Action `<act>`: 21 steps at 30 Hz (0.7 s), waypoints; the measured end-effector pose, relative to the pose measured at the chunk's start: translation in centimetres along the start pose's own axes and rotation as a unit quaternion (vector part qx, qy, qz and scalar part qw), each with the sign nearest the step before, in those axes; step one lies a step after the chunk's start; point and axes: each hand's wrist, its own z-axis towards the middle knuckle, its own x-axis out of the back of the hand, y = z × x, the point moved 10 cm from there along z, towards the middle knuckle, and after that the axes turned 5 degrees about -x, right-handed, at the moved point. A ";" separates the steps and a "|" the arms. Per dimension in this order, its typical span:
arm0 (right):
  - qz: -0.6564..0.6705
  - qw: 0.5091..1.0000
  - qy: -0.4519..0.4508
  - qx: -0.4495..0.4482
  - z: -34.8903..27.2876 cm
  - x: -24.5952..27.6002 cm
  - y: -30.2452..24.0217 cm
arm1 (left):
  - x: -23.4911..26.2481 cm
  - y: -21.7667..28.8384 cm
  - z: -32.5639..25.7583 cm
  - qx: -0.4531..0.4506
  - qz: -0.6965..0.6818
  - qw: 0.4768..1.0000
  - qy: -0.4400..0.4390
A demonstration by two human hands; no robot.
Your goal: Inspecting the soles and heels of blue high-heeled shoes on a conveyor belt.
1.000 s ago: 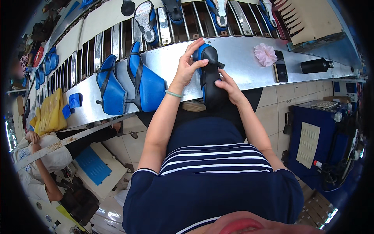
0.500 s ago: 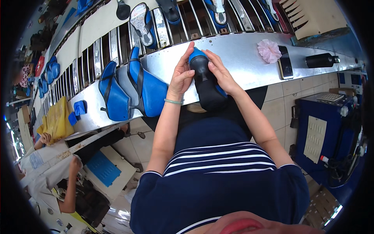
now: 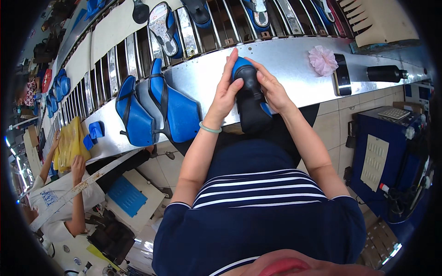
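One shoe [image 3: 251, 83], black underside up, over the bench's [image 3: 294, 57] near edge; left hand [image 3: 225, 95] and right hand [image 3: 276, 92] clasp it from either side. Judged stiff and fairly heavy on its blue form [image 3: 242, 63], smooth enough to slip, hardly fragile; best gripped along both flanks.

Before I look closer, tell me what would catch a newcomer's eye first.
Probably the black-and-blue shoe held between the left hand and right hand, upper centre. Next, two strapped blue shoes left of it on the metal bench, then the pink scrunchie by the phone at right.
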 end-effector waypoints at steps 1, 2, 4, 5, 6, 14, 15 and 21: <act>0.030 0.999 0.007 -0.010 -0.2 0.3 -0.3 | -0.6 0.3 0.4 -0.021 0.092 0.995 -0.026; 0.059 0.998 0.014 -0.020 -0.3 0.6 -0.3 | -1.1 0.4 0.7 -0.042 0.183 0.981 -0.052; 0.044 0.999 0.023 -0.019 -0.1 1.1 0.1 | -1.3 0.0 1.0 -0.034 0.202 0.977 -0.063; 0.043 0.999 0.024 -0.006 -0.1 1.1 -0.1 | -1.7 0.1 1.0 -0.041 0.233 0.969 -0.067; 0.042 0.999 0.026 0.007 -0.1 1.3 -0.3 | -2.0 0.1 1.1 -0.047 0.265 0.961 -0.070; 0.028 0.996 0.080 0.014 -0.2 3.0 0.6 | -2.3 -0.6 1.7 -0.041 0.290 0.955 -0.043; 0.036 0.994 0.099 0.012 -0.2 3.5 0.8 | -2.5 -0.5 1.8 -0.045 0.321 0.945 -0.046; -0.015 0.988 0.148 0.036 -0.5 3.8 0.7 | -3.0 -0.2 2.2 -0.080 0.342 0.935 -0.055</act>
